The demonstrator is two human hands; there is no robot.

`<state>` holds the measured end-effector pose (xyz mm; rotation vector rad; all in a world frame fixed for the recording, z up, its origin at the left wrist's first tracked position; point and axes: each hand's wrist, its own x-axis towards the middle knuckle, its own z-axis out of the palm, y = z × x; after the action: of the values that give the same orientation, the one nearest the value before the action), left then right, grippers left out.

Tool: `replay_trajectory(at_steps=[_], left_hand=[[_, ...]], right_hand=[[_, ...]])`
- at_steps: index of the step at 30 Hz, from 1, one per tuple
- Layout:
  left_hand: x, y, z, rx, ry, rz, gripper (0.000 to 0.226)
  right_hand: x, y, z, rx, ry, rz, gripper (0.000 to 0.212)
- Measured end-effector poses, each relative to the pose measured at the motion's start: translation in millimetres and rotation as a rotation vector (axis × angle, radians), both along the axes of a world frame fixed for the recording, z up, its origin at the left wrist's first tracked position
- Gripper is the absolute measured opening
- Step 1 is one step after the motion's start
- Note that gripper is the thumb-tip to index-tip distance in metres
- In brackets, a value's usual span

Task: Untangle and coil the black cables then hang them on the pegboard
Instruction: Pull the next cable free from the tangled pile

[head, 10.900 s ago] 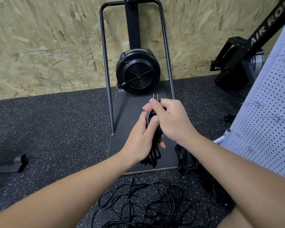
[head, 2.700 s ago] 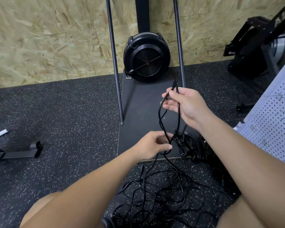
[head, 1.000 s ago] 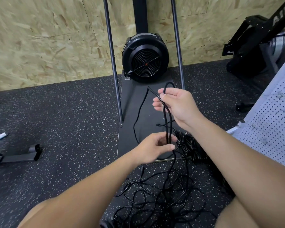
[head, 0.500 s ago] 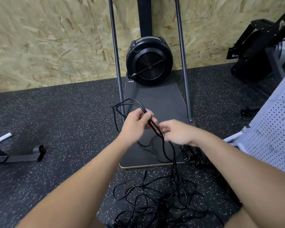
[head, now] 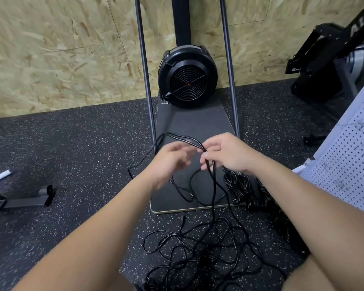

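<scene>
Now coiling: my right hand (head: 229,153) pinches the cable loops (head: 183,139) above the platform (head: 193,122); my blurred left hand (head: 168,162) looks loose-fingered, next drawing slack from the floor tangle (head: 198,248)

chipboard wall (head: 51,59), speckled rubber floor (head: 72,154)

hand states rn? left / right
Left hand: blurred by motion, fingers look spread, no grip visible; cannot be told for sure.
Right hand: closed, pinching the black cable strands.
</scene>
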<state>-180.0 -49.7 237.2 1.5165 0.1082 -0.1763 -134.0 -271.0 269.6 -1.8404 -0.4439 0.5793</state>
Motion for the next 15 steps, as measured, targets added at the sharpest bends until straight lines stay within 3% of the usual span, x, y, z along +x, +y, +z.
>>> replay_trajectory(at_steps=[2, 5, 7, 11, 15], left_hand=[[-13.4, -11.0, -6.5, 0.163, 0.062, -0.259, 0.052], [-30.5, -31.1, -20.8, 0.428, 0.008, -0.482, 0.021], [-35.3, -42.8, -27.4, 0.404, -0.022, -0.437, 0.017], [-35.1, -52.1, -18.8, 0.178, 0.001, -0.334, 0.029], [-35.6, -51.2, -15.0, 0.168, -0.066, -0.351, 0.023]], right_hand=[[0.7, -1.1, 6.3, 0.062, -0.018, -0.031, 0.018], [-1.9, 3.1, 10.4, 0.091, -0.061, -0.061, 0.018], [-2.3, 8.2, 15.2, 0.159, -0.077, -0.122, 0.017], [0.8, 14.2, 27.1, 0.331, -0.075, -0.259, 0.02], [1.0, 11.5, 26.3, 0.399, -0.056, -0.281, 0.017]])
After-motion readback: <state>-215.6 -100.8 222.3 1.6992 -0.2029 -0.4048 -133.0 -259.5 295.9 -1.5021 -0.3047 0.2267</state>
